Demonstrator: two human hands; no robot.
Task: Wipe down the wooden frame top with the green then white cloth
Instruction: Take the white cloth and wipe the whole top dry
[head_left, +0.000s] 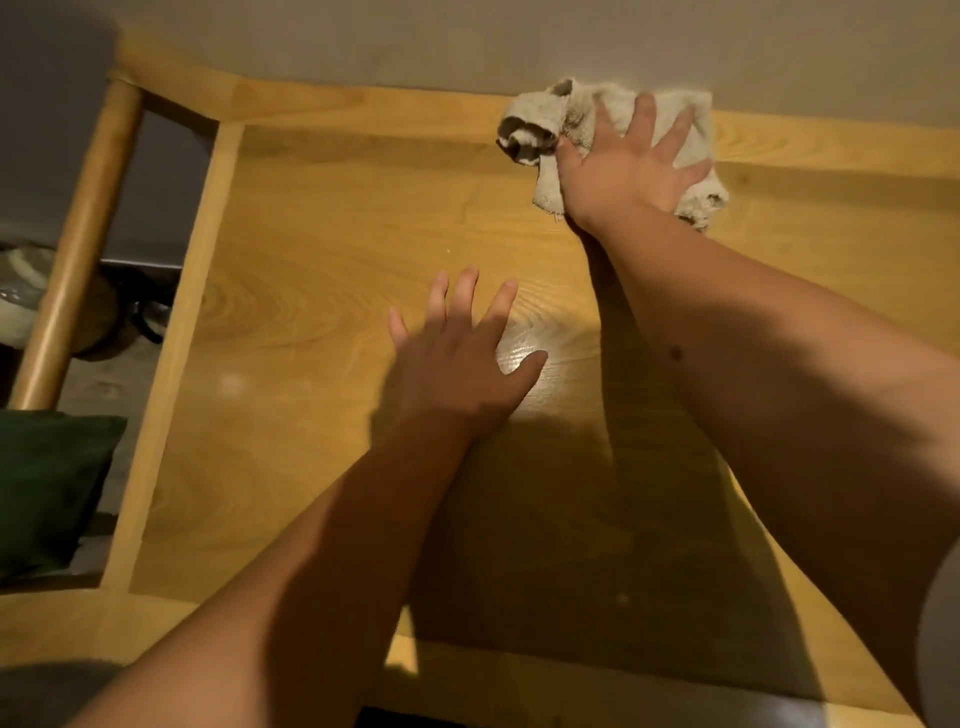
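Observation:
The wooden frame top (322, 249) fills most of the view, a light panel with a raised border. A crumpled white cloth (540, 130) lies at its far edge, against the wall. My right hand (628, 161) presses flat on that cloth with the fingers spread. My left hand (462, 353) rests flat on the bare wood near the middle, fingers apart, holding nothing. A dark green cloth-like thing (47, 488) lies off the frame at the left, below its level.
A grey wall (467, 41) runs along the far edge. A round wooden post (78, 249) slants down at the left, with dim floor clutter (31, 291) beneath. The raised near rim (130, 623) crosses the bottom left.

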